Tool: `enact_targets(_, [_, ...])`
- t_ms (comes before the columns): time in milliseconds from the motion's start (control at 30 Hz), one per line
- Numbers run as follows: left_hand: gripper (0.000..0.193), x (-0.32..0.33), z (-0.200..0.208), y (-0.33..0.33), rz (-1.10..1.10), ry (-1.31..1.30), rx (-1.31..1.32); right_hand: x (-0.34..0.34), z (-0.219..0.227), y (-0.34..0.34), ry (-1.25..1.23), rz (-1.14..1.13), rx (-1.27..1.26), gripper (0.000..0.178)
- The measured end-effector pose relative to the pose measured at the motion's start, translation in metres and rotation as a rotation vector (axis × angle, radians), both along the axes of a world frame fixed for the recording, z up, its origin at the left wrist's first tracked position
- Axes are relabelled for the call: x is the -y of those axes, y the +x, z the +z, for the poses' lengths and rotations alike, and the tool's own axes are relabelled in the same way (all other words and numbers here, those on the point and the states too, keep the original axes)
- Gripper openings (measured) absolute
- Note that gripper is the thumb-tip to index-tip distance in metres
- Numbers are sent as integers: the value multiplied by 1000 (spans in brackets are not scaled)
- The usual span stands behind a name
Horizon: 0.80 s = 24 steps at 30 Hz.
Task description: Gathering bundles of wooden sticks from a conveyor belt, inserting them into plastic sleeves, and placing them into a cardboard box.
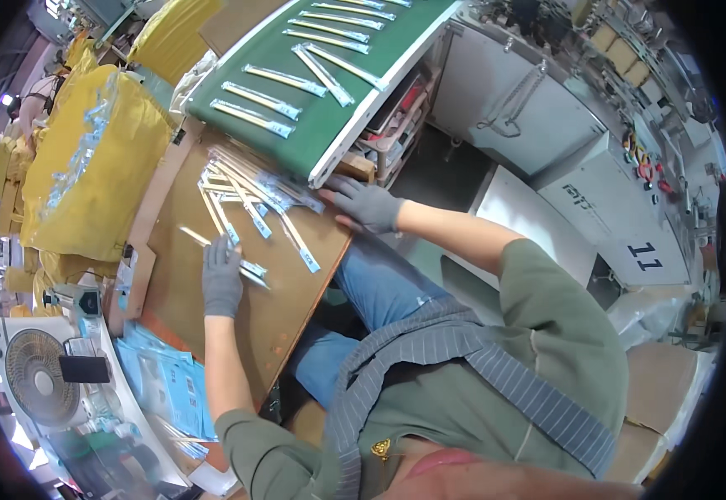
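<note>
My left hand [222, 282], in a grey glove, is on the brown tabletop with its fingers closed over a slim clear-wrapped stick [193, 235]. The stick's blue-marked end [254, 270] sticks out on the other side of the hand; the grip underneath is hidden. My right hand [364, 205], also gloved in grey, has its fingers apart at the table's right edge, near the corner of the green conveyor, and holds nothing visible. Between my hands is a loose pile of similar wrapped sticks [250, 187], some crossing one another, with blue-marked ends.
The green conveyor belt [313, 125] carries several wrapped sticks in a row. Yellow sacks [88, 167] stand at left. A fan [44, 377] and blue plastic packs [159, 375] are near left. Crates [392, 137] stand below the belt, a white cabinet [504, 100] beyond.
</note>
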<state>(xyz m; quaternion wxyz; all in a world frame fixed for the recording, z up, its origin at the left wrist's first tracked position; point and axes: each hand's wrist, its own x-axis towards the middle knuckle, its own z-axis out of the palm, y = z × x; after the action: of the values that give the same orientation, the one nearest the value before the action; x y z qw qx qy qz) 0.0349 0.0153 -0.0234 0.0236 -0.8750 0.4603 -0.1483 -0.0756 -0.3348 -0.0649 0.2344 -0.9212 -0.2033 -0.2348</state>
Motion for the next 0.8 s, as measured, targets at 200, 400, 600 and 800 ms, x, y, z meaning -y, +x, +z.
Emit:
enact_targets(200, [48,10,-59,42,440,-706,-263,-40,16,91,358,5,-473,61])
enact_targets(400, [56,72,-68,58,669,-1190,-774,-153,-29,113,415,-142,-165,58])
enact_targets(600, [72,43,-72,39,632,-1519,-826,-187,-5,88,755,53,-423,52])
enact_targets(800, [70,33,-46,13,677,-1193,-567,-108,32,-5,358,363,-142,27])
